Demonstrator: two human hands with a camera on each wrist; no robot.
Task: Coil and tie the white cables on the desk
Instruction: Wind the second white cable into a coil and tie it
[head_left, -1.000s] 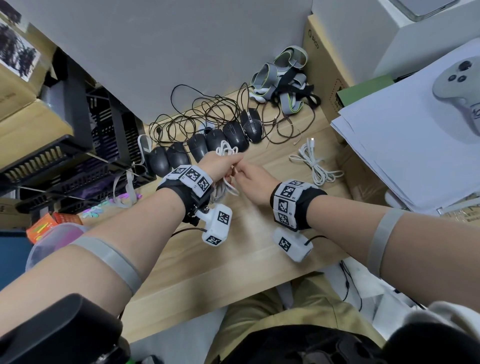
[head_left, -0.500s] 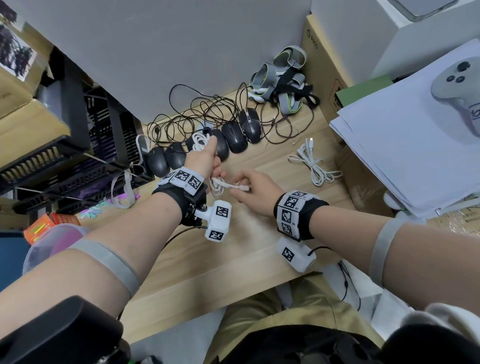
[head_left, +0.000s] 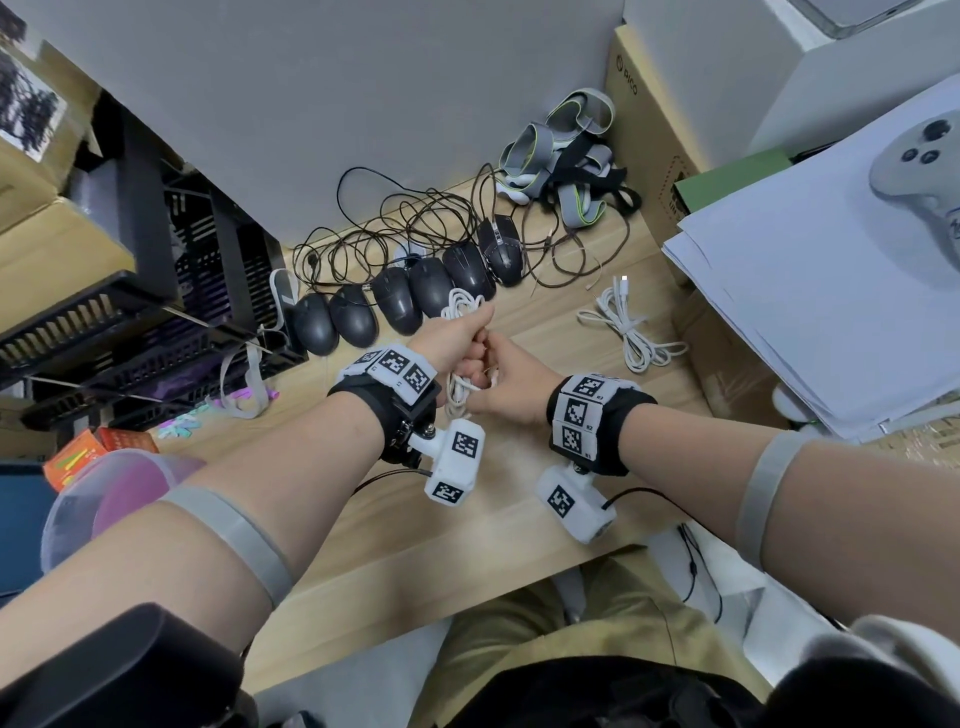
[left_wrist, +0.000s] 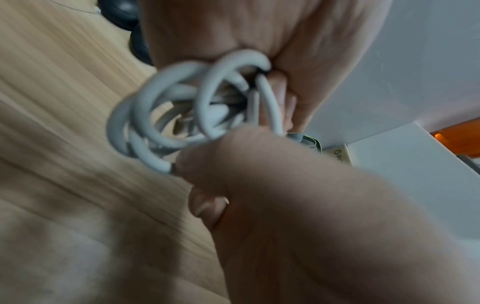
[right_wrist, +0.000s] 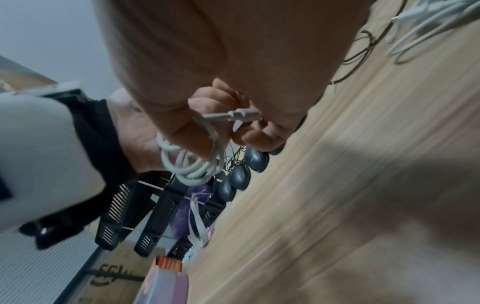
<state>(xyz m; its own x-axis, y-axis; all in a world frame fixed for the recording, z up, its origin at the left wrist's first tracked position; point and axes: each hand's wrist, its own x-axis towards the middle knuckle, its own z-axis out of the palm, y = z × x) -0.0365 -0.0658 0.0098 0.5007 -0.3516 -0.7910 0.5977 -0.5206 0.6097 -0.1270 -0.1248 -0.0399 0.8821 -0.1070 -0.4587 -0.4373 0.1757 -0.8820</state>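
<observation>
A coiled white cable is bunched in my left hand, which grips its middle above the wooden desk; loops stick out above and below the fist. The left wrist view shows those loops close up. My right hand is pressed against the left one and pinches the cable's plug end beside the coil. A second white cable lies loose on the desk to the right of both hands.
A row of black mice with tangled black cords lies just behind the hands. Grey straps and a cardboard box stand at the back right, a paper stack on the right, and black trays on the left.
Half a second ago my right hand held the cable's end stretched out to the right of the coil. It has come back against the left hand, and the left hand has shifted right.
</observation>
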